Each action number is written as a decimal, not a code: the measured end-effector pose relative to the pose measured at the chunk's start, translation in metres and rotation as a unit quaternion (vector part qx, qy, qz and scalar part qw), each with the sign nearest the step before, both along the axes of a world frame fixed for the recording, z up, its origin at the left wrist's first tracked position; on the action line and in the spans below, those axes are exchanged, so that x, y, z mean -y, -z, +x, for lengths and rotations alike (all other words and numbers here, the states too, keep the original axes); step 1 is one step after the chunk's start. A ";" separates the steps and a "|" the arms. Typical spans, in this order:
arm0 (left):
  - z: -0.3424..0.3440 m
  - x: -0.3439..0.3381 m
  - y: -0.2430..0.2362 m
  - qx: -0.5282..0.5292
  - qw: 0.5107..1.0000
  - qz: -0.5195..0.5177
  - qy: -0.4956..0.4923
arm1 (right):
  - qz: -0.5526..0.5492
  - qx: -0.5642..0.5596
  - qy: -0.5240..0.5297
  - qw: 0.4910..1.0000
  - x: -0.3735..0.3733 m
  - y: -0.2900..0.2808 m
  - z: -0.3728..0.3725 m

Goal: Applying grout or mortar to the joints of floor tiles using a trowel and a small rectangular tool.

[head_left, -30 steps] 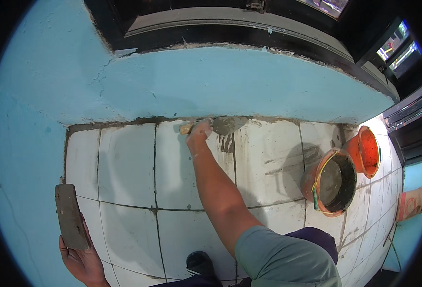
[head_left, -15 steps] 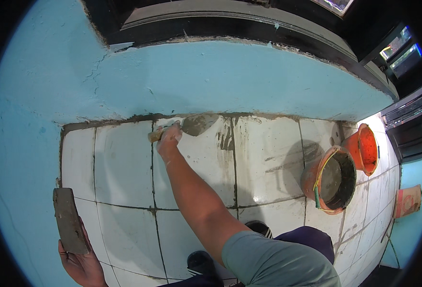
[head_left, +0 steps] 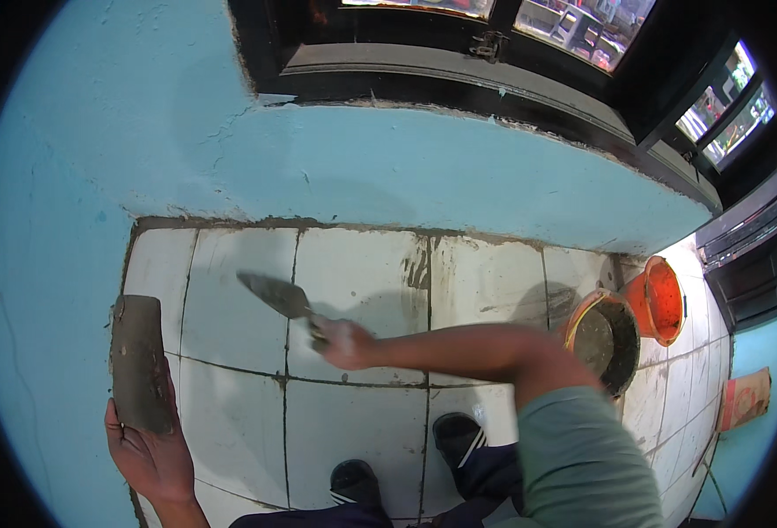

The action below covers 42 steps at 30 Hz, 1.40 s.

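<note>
Held upright near the left wall is a narrow slab (head_left: 140, 361) covered in wet grey mortar; what it is made of cannot be seen. My left hand (head_left: 149, 459) grips its lower end from behind, so some fingers are hidden. My right hand (head_left: 349, 345) is closed round the handle of a pointing trowel (head_left: 274, 294), slightly blurred. The trowel's pointed blade is aimed left, over the white floor tiles (head_left: 357, 273). Grey mortar runs along the joint (head_left: 265, 222) where the floor meets the blue wall.
At the right stands a bucket (head_left: 601, 339) with grey mortar inside, and behind it an orange bucket (head_left: 661, 301). A paper bag (head_left: 747, 399) leans by the far right wall. Above the blue wall (head_left: 388, 158) is a dark window frame (head_left: 423, 75). My sandalled feet (head_left: 459, 440) stand on the tiles.
My right hand has drawn the trowel away from the wall joint, back toward me, and its blade now points left instead of right. The slab in my left hand sits slightly higher in view.
</note>
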<state>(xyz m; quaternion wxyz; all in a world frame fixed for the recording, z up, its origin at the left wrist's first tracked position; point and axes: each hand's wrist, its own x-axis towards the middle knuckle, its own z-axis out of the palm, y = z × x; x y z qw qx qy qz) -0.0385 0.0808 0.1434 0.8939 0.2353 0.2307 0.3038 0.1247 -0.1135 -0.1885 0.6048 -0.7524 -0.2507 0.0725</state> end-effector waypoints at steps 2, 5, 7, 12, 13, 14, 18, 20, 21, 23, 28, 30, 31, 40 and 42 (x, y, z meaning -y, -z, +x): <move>-0.005 0.003 -0.006 -0.050 0.998 0.044 -0.021 | -0.340 -0.014 -0.265 0.902 0.083 -0.102 0.003; -0.006 0.000 -0.006 0.005 1.000 -0.013 0.013 | -0.486 0.047 -0.234 0.841 0.184 -0.119 0.010; -0.008 -0.009 0.002 0.027 0.999 -0.024 0.035 | -0.542 0.025 -0.156 0.825 0.237 -0.117 0.014; -0.010 -0.012 0.006 -0.010 0.999 -0.021 0.025 | -0.582 -0.045 0.052 0.810 0.268 -0.087 0.002; -0.010 -0.011 0.005 -0.014 0.999 -0.020 0.029 | -0.581 -0.050 0.049 0.811 0.269 -0.079 -0.003; -0.008 -0.011 0.005 -0.017 0.999 -0.019 0.034 | -0.588 -0.063 0.078 0.802 0.267 -0.071 -0.006; -0.009 -0.013 0.009 -0.013 0.999 -0.007 0.042 | -0.566 -0.036 0.159 0.808 0.281 -0.040 -0.018; -0.012 -0.016 0.010 -0.001 0.998 -0.010 0.061 | -0.564 -0.058 0.166 0.807 0.285 -0.025 -0.012; -0.013 -0.018 0.011 -0.004 0.998 -0.010 0.059 | -0.562 -0.078 0.177 0.804 0.288 -0.020 -0.010; -0.015 -0.022 0.013 -0.010 0.998 -0.006 0.060 | -0.552 -0.092 0.191 0.806 0.292 -0.010 -0.009; -0.018 -0.025 0.018 -0.017 0.997 0.004 0.070 | -0.597 -0.041 0.179 0.781 0.295 -0.004 -0.011; -0.016 -0.024 0.018 -0.014 0.996 0.008 0.083 | -0.618 -0.064 0.136 0.772 0.292 -0.003 -0.011; -0.014 -0.023 0.018 -0.017 0.997 0.004 0.073 | -0.618 -0.065 0.136 0.772 0.292 -0.002 -0.011; -0.010 -0.021 0.023 -0.023 0.996 0.018 0.089 | -0.628 -0.071 0.083 0.771 0.284 -0.011 0.001; -0.009 -0.022 0.024 -0.021 0.995 0.025 0.094 | -0.629 -0.074 0.101 0.767 0.281 -0.007 -0.005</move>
